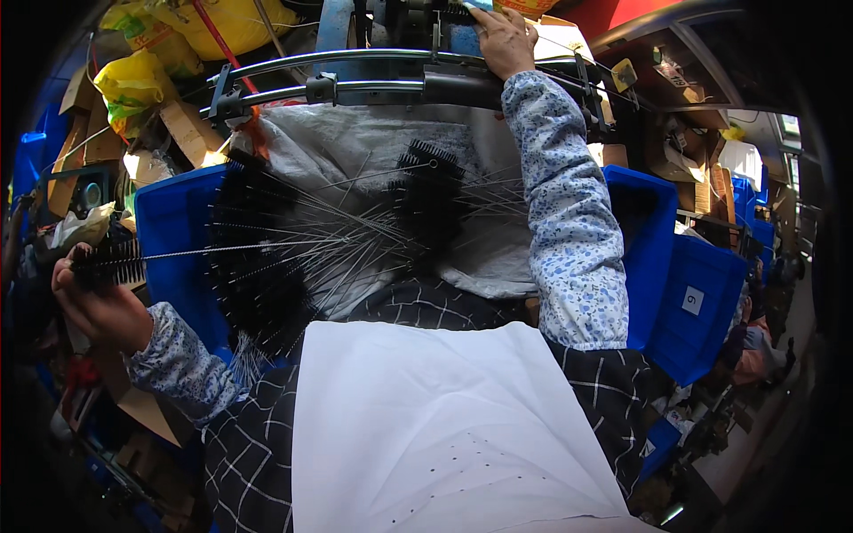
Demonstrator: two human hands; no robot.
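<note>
Out at the far left, my left hand (98, 311) is closed round the black bristle end of a twisted-wire tube brush (108, 264). Its long bare wire stem points right, over a heap of similar black brushes (253, 253). A second brush bunch (425, 195) lies right of that heap, wires crossing between them, on a whitish plastic sheet (498, 258) over my lap. My right hand (506, 44) reaches up to the machine (333, 27) at the top, its fingers bent over a light-blue part. What those fingers hold, if anything, is too hidden to name.
Two metal rails (373, 86) cross in front of the machine. Blue plastic bins stand at the left (173, 222) and right (644, 204), with another blue bin (697, 298) beyond. Yellow bags (133, 84) and cardboard pieces (191, 133) crowd the upper left.
</note>
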